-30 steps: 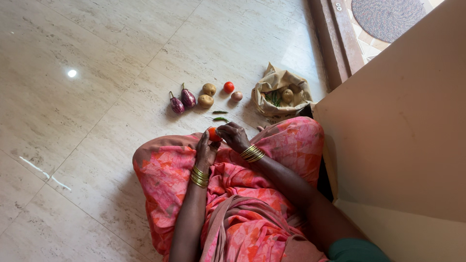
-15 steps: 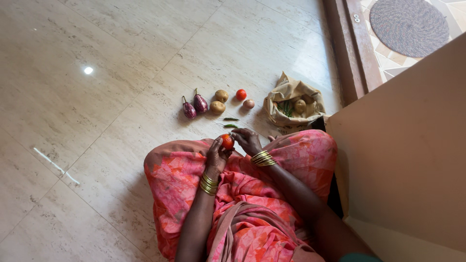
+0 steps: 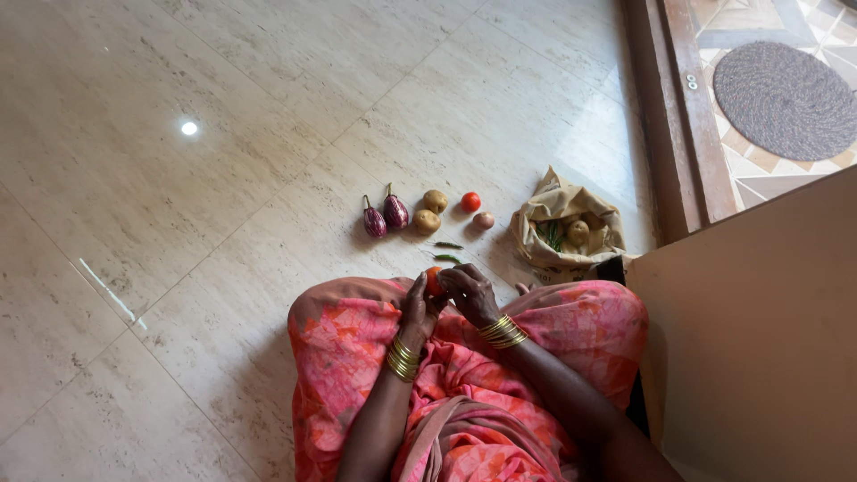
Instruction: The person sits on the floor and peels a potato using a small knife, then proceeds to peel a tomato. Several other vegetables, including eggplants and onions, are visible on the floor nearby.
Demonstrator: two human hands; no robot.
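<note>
**Tomato held in both hands over the lap**

Seated on the pale marble floor (image 3: pixel 223 178), knees folded under pink and orange cloth. Left hand (image 3: pixel 416 308) and right hand (image 3: pixel 470 295) brought together just above the near knee, both closed on one small red tomato (image 3: pixel 433 280). Left cupping it from the side, right fingertips pressed to its top. Mostly hidden by the fingers, so only a sliver of red showing. Gold bangles on both wrists.

Laid out in a row on the floor just beyond the knees: two small purple aubergines (image 3: pixel 385 218), two potatoes (image 3: pixel 430 211), a second tomato (image 3: pixel 470 202) and a pale pinkish bulb (image 3: pixel 483 220). Nearer, two green chillies (image 3: pixel 447 252). To the right, an open brown paper bag (image 3: pixel 558 192) with more vegetables inside.

Judged from the grip: handling or inspecting the tomato, perhaps picking at its stem end; too small to tell which. Calling for a light pinch only, given thin skin and soft flesh, with the left kept steady as a cradle while the right works the top.
</note>
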